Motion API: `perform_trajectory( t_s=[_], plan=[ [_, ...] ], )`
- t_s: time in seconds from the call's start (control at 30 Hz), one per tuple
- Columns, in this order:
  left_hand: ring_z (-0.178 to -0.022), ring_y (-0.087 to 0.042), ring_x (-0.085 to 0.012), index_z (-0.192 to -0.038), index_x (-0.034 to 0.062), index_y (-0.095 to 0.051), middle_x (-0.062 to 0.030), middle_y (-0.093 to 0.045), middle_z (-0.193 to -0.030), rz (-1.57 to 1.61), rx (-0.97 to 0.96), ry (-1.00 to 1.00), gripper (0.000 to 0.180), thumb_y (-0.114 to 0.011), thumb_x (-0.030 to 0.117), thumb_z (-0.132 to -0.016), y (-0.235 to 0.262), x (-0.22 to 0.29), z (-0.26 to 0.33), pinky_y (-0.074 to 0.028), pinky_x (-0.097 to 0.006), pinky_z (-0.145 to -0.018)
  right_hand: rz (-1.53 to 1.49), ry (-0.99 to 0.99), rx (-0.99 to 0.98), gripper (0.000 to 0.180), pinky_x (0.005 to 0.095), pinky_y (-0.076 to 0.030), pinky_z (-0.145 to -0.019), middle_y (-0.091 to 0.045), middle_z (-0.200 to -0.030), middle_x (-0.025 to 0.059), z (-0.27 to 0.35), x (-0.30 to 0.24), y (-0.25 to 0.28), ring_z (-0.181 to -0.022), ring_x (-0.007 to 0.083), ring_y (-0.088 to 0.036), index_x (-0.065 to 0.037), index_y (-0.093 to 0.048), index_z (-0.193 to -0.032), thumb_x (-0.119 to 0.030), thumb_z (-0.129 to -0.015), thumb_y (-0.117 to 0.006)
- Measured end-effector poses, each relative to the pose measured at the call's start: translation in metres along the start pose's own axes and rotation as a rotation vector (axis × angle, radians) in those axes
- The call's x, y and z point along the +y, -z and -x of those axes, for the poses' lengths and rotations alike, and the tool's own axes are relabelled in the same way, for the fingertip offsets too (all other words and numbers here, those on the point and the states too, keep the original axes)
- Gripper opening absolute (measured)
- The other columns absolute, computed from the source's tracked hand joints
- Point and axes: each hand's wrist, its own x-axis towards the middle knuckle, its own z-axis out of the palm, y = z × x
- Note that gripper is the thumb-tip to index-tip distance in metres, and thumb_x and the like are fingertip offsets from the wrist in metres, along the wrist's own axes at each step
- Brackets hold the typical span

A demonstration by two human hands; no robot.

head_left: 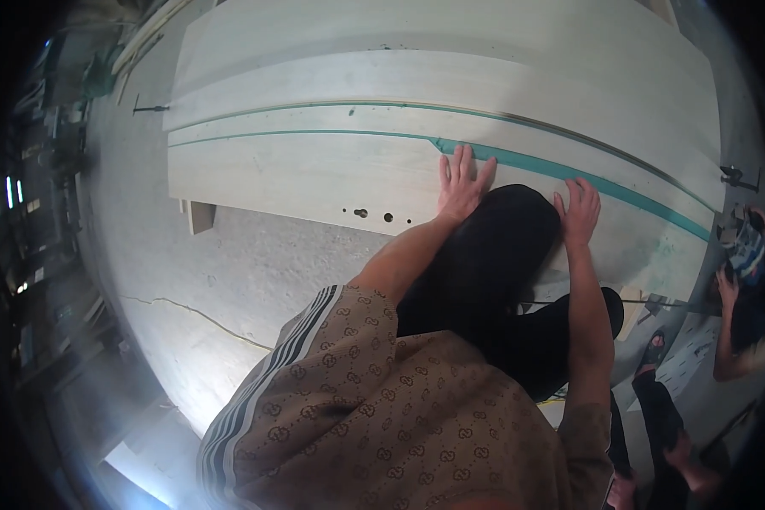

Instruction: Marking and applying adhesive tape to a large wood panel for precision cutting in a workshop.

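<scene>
A long pale panel (297, 170), like a door leaf, lies across in front of me, with several dark holes near its close edge. A teal-green strip (535, 161) runs along it, wide on the right and narrowing to a thin line on the left. My left hand (462, 185) lies on the panel with fingers spread, their tips at the strip's wide left end. Farther right, my right hand (579, 212) rests with outstretched fingertips at the strip's near edge. Neither hand grips anything. My bent knee (518, 221) leans over the panel between them.
A clamp (150, 108) sticks out at the left end, another clamp (739, 177) at the right. A wooden support (200, 217) shows under the panel. A yellow cable (204, 314) crosses the concrete floor. At the right edge another person's arm (731, 340) works close by.
</scene>
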Motion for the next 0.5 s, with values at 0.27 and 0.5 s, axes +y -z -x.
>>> perform_trajectory(
  t_s=[0.27, 0.5],
  plan=[
    [-0.147, -0.006, -0.0458, -0.153, 0.0247, -0.029, -0.0306, -0.013, -0.156, 0.102, -0.103, 0.037, 0.065, -0.046, 0.047, -0.094, 0.028, 0.005, -0.004, -0.002, -0.066, -0.114, 0.030, 0.022, -0.025, 0.042, 0.0461, -0.041, -0.102, -0.053, -0.126, 0.0101, -0.003, -0.003, -0.003, -0.118, 0.0329, -0.050, -0.012, -0.058, -0.120, -0.026, -0.082, -0.071],
    [-0.147, -0.004, -0.0485, -0.150, 0.0169, -0.036, -0.0337, -0.012, -0.156, 0.123, -0.107, 0.036, 0.073, -0.049, 0.052, -0.088, 0.052, 0.015, -0.004, -0.002, -0.065, -0.115, -0.081, -0.031, -0.248, 0.051, 0.0483, -0.041, -0.102, -0.052, -0.131, 0.0194, -0.008, -0.052, 0.050, -0.122, 0.0386, -0.049, -0.005, -0.054, -0.127, -0.020, -0.081, -0.071]
  ],
)
